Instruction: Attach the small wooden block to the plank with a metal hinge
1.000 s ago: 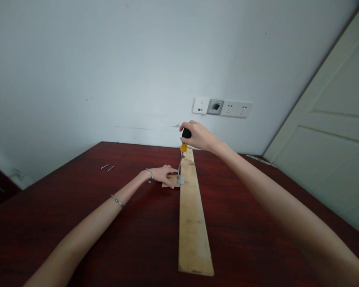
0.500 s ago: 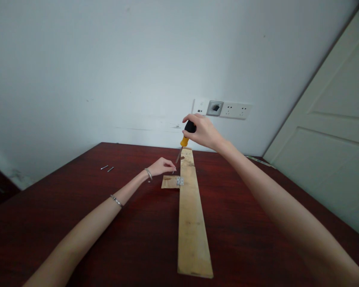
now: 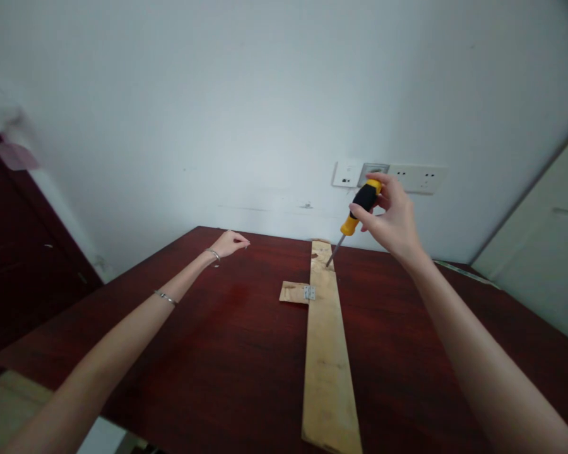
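My left hand [image 3: 230, 243] hovers above the left part of the dark red table, fingertips pinched on a tiny thing that looks like a screw [image 3: 247, 246]. My right hand [image 3: 392, 214] grips a screwdriver [image 3: 365, 197] with a yellow and black handle. Its shaft slants down to the left, and the tip appears over the far part of a long wooden board [image 3: 329, 353]; whether it touches cannot be made out. A small metal hinge [image 3: 309, 292] spans the board's left edge and a short wooden piece [image 3: 293, 292].
The table [image 3: 236, 353] meets a white wall [image 3: 246, 113] with sockets [image 3: 416, 178] behind my right hand. A thin patterned strip [image 3: 468, 272] lies near the table's far right edge. A pale door [image 3: 549, 239] stands at the right.
My left hand has moved left, away from the hinge. My right hand has swung the screwdriver rightward over the board. The view has shifted left; two small metal pieces on the left are now hidden.
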A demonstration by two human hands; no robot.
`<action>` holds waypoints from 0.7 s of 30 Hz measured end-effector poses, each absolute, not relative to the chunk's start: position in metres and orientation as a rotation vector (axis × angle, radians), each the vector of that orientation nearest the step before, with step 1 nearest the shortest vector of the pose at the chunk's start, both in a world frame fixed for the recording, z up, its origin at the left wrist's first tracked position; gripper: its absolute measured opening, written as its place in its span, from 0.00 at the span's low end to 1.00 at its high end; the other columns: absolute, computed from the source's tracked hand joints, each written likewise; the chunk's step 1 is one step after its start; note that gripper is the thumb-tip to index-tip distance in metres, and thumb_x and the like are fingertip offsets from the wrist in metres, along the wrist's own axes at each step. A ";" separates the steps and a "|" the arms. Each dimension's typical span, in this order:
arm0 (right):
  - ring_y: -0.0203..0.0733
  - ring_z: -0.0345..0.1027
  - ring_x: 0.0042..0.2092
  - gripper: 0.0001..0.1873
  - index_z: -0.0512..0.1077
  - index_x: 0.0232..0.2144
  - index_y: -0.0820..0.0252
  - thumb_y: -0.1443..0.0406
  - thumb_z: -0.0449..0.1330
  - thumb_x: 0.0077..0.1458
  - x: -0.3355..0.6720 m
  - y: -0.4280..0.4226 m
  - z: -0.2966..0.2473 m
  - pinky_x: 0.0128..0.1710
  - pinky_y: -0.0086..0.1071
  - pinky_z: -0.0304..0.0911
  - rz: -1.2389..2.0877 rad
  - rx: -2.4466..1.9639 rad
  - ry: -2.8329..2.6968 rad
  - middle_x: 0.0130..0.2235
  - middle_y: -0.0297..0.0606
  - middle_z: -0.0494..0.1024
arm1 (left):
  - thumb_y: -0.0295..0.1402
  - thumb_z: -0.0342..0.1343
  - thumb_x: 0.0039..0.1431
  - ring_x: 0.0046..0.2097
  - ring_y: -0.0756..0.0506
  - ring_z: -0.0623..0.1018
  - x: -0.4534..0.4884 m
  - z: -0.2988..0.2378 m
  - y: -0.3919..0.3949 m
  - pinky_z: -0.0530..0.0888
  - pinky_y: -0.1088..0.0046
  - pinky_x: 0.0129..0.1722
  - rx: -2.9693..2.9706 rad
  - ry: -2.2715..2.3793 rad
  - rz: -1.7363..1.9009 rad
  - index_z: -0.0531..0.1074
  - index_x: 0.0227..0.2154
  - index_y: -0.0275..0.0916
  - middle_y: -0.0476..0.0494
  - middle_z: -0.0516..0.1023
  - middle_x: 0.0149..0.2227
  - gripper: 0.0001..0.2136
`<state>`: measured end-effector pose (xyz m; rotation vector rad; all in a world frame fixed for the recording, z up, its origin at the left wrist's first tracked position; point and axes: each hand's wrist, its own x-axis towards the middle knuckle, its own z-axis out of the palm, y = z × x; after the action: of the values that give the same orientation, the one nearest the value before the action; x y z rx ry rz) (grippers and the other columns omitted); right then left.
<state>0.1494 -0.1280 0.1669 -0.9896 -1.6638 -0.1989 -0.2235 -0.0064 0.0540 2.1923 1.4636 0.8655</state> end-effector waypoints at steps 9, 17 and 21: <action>0.43 0.68 0.33 0.30 0.63 0.52 0.54 0.62 0.62 0.45 0.144 -0.118 0.138 0.26 0.39 0.68 -0.039 -0.947 -1.687 0.40 0.40 0.71 | 0.32 0.57 0.47 0.32 0.45 0.76 -0.349 0.033 -0.034 0.69 0.75 0.32 2.078 2.072 0.472 0.78 0.20 0.36 0.44 0.79 0.26 0.07; 0.44 0.68 0.32 0.28 0.65 0.51 0.54 0.61 0.62 0.46 0.135 -0.116 0.130 0.28 0.41 0.69 -0.010 -0.920 -1.682 0.39 0.39 0.72 | 0.30 0.58 0.46 0.33 0.44 0.77 -0.350 0.013 -0.052 0.69 0.75 0.35 2.061 2.232 0.277 0.76 0.17 0.38 0.42 0.78 0.25 0.06; 0.44 0.68 0.32 0.28 0.66 0.51 0.53 0.60 0.61 0.46 0.134 -0.115 0.127 0.28 0.41 0.69 -0.006 -0.928 -1.681 0.39 0.39 0.73 | 0.30 0.58 0.48 0.35 0.42 0.77 -0.343 0.009 -0.054 0.69 0.74 0.36 2.071 2.313 0.215 0.77 0.20 0.36 0.37 0.78 0.29 0.06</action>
<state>0.1341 -0.1154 0.1274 -0.9279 -1.6814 -0.0060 -0.3432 -0.0537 0.0085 2.0710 2.3128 0.2145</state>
